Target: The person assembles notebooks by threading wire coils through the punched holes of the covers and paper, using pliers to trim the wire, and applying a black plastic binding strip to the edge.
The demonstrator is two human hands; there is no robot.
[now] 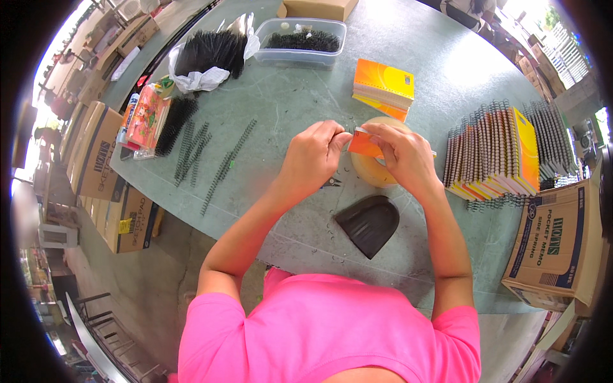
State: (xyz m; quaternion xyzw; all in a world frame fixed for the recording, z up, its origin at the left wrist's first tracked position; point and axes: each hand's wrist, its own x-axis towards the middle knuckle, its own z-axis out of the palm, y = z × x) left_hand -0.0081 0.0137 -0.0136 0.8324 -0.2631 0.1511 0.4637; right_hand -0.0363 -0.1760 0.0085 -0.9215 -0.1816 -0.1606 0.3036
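Observation:
My right hand (407,156) grips a small orange notebook (364,145) over a round, tan, roll-like thing (369,172) on the table. At the notebook's left edge my left hand (311,155) is closed in a pinch; whatever its fingertips hold is too small to make out. Beyond my hands lies a stack of yellow-orange notebooks (384,82). A dark rounded wedge-shaped piece (370,223) rests nearer me, and the tip of a small black tool (331,182) shows beside my left wrist.
Loose black spiral coils (220,166) lie left. Behind them are a bag of black coils (211,54) and a clear plastic tub (300,41). Rows of spiral-bound notebooks (488,153) stand right, near a cardboard box (554,239). More boxes (96,153) stand past the left edge.

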